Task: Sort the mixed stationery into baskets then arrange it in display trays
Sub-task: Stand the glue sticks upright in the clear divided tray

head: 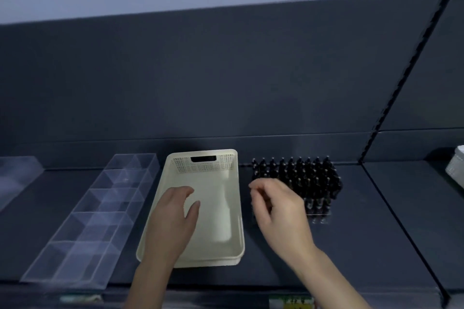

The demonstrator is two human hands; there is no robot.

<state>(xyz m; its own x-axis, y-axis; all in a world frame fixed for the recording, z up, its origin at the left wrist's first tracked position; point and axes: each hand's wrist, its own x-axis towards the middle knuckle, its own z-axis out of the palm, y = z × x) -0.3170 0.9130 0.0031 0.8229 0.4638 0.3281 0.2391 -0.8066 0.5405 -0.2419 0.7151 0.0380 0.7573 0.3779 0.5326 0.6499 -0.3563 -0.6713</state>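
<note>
A cream plastic basket (221,221) with a perforated far wall lies on the dark shelf, nothing visible inside it. My left hand (173,218) hovers over its left half, fingers relaxed and holding nothing. To the right stands a block of several black pens (311,178) upright in a clear tray. My right hand (278,211) is just in front of that block, between it and the basket, with fingers loosely curled and thumb near the fingertips; nothing shows between them. A long clear display tray (100,211) with several compartments runs along the basket's left side.
Another clear tray (15,175) sits at the far left. A white woven basket (457,170) peeks in on the neighbouring shelf at right, beyond a slotted upright (391,98). The dark back panel (200,83) rises behind everything. Price labels (291,302) line the shelf's front edge.
</note>
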